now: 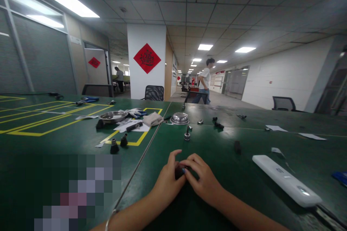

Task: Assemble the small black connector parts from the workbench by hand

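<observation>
Both my hands meet on the green table (217, 195) just in front of me. My left hand (167, 180) and my right hand (202, 179) are closed together around a small black part (179, 171) with a bit of blue at its edge. Most of that part is hidden by my fingers. A small metal fitting (187, 135) stands upright on the table a little beyond my hands. A small black cylinder (237, 146) lies to the right of it.
A long white flat device (286, 180) lies at the right. Two black fittings (118, 143), metal bowls (179, 118) (113, 116), gloves (137, 112), a cloth and papers lie farther back. Yellow tape lines mark the left. A person (204, 85) walks in the aisle; another stands far left.
</observation>
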